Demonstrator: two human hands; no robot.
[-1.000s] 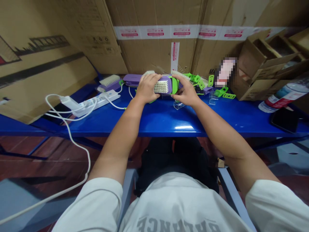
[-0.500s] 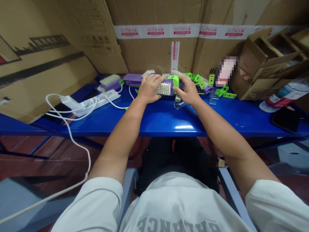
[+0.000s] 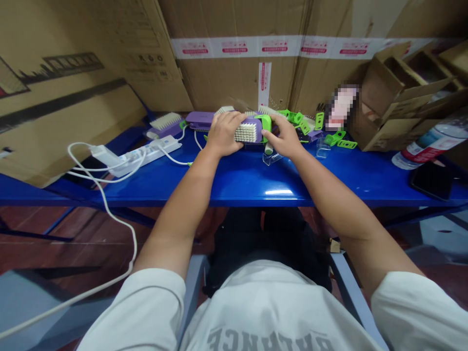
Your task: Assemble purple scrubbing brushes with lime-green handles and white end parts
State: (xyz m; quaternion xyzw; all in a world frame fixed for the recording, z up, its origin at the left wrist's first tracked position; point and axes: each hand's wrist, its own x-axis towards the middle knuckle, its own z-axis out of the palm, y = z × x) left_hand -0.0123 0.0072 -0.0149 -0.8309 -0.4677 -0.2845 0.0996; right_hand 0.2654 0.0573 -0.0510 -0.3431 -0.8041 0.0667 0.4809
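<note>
A purple brush (image 3: 246,132) with rows of cream bristles and a green end piece (image 3: 266,127) is held between both hands, its bristles toward me. My left hand (image 3: 225,132) wraps round its left part from above. My right hand (image 3: 283,135) grips the green end piece, thumb on the near side and fingers behind. Beneath the right hand a small clear plastic piece (image 3: 272,158) lies on the blue table (image 3: 252,180). Behind the hands lie a long purple part (image 3: 199,118) and more bristled pieces, partly hidden. The far fingers of both hands are partly hidden.
A white power strip (image 3: 146,155) with cables and another purple brush (image 3: 166,124) lie at left. Loose green parts (image 3: 334,137) are at right, near cardboard boxes (image 3: 391,102), a water bottle (image 3: 431,144) and a black phone (image 3: 433,180). Large cartons (image 3: 226,80) stand behind.
Both hands keep their hold on the brush, almost in the same place. The whole view has shifted very slightly; nothing is taken up or let go.
</note>
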